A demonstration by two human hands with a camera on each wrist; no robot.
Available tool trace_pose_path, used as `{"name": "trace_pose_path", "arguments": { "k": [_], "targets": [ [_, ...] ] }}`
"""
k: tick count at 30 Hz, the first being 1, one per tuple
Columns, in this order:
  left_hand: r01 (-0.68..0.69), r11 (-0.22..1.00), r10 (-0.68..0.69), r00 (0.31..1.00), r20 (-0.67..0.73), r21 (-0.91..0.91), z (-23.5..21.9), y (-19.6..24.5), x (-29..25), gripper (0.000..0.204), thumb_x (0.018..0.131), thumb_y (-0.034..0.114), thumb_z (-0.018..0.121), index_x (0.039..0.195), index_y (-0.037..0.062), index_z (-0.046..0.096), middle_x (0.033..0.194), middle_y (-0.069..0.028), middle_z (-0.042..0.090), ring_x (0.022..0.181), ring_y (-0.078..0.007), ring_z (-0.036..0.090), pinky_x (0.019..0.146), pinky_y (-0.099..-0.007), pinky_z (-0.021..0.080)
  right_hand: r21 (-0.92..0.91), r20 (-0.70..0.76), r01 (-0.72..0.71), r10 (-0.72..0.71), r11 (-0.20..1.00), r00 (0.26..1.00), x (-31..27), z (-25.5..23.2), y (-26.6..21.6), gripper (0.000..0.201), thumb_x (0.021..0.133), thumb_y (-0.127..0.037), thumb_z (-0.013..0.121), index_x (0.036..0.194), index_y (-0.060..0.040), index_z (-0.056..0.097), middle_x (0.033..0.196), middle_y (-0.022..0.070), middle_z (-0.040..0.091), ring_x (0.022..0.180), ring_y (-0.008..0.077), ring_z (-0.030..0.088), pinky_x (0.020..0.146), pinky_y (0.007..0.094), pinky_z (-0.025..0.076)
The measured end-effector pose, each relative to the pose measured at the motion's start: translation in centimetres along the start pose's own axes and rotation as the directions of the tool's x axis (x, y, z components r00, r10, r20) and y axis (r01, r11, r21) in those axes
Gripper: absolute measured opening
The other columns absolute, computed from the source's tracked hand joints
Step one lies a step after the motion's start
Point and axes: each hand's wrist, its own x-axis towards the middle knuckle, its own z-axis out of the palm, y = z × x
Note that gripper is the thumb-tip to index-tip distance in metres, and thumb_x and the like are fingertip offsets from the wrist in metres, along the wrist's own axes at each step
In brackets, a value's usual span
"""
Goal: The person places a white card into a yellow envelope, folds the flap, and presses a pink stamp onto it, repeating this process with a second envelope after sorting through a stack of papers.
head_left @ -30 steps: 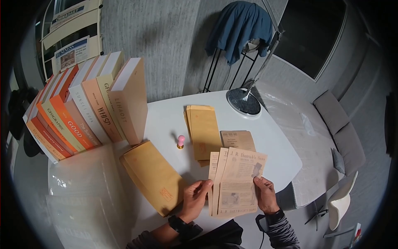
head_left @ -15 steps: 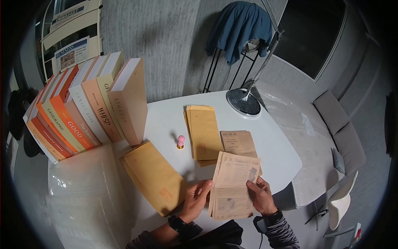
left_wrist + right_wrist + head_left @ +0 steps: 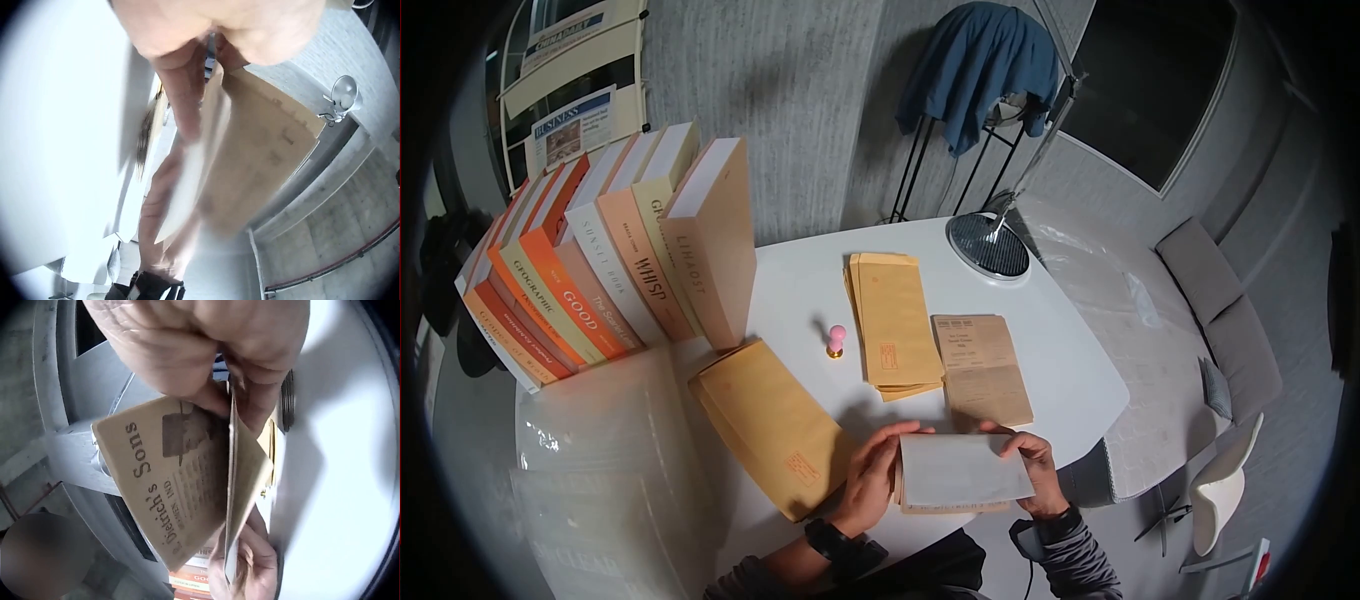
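Note:
Both hands hold a small bundle of printed brown sheets [image 3: 965, 470] low over the near edge of the table. Its pale blank back faces up in the head view, above a narrow printed strip. My left hand [image 3: 872, 488] grips the left edge, and the sheets [image 3: 259, 150] run from between its thumb and fingers in the left wrist view. My right hand [image 3: 1037, 470] pinches the right side. "Dietrich's Sons" and a hatted figure show on the paper [image 3: 169, 481] in the right wrist view, where the bundle bends sharply.
Brown envelopes lie in two stacks, one left [image 3: 770, 430] and one mid-table [image 3: 895, 320]. A printed brown leaflet [image 3: 988, 375] lies beside the latter. A pink-handled stamp [image 3: 837, 342] stands between the stacks. Upright books [image 3: 605, 250] fill the left; a lamp base [image 3: 988, 247] stands far right.
The sheets, spread with print facing up a second ago, came together into one bundle. Their top has come down toward me, showing the pale back and uncovering the leaflet on the table.

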Motion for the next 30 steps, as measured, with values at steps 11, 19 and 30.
{"name": "trace_pose_path", "arguments": {
  "k": [11, 19, 30],
  "targets": [
    [-0.078, 0.898, 0.059, 0.997, 0.057, 0.432, 0.3, 0.5, -0.8, 0.034, 0.099, 0.006, 0.056, 0.133, 0.0049, 0.05, 0.094, -0.002, 0.063, 0.079, -0.006, 0.056, 0.069, -0.0233, 0.047, 0.06, -0.111, -0.007, 0.014, 0.998, 0.994, -0.4, 0.7, -0.8, 0.023, 0.097, -0.006, 0.052, 0.118, -0.0042, 0.06, 0.117, 0.0108, 0.065, 0.104, 0.017, 0.061, 0.09, 0.0308, 0.049],
    [-0.338, 0.822, 0.241, 0.936, 0.257, 0.458, 0.4, 0.1, -1.0, 0.018, 0.096, 0.004, 0.06, 0.112, -0.0013, 0.061, 0.108, -0.0122, 0.072, 0.103, -0.0139, 0.067, 0.092, -0.0285, 0.051, -0.214, 0.018, 0.079, -0.077, 0.974, 0.997, -1.0, 1.1, -0.2, 0.016, 0.089, 0.004, 0.066, 0.105, 0.0, 0.065, 0.105, 0.0104, 0.069, 0.094, 0.0154, 0.065, 0.084, 0.0296, 0.052],
    [-0.347, 0.624, 0.188, 0.936, 0.296, 0.7, 0.0, -0.1, -0.4, 0.026, 0.086, 0.003, 0.071, 0.112, 0.0006, 0.066, 0.107, -0.0111, 0.072, 0.101, -0.0149, 0.067, 0.09, -0.0305, 0.052, -0.407, -0.001, -0.109, 0.12, 0.907, 0.993, -1.9, 2.1, -1.2, 0.021, 0.091, -0.004, 0.07, 0.11, 0.0033, 0.069, 0.097, 0.0083, 0.072, 0.084, 0.0107, 0.064, 0.077, 0.0248, 0.054]
  ]
}}
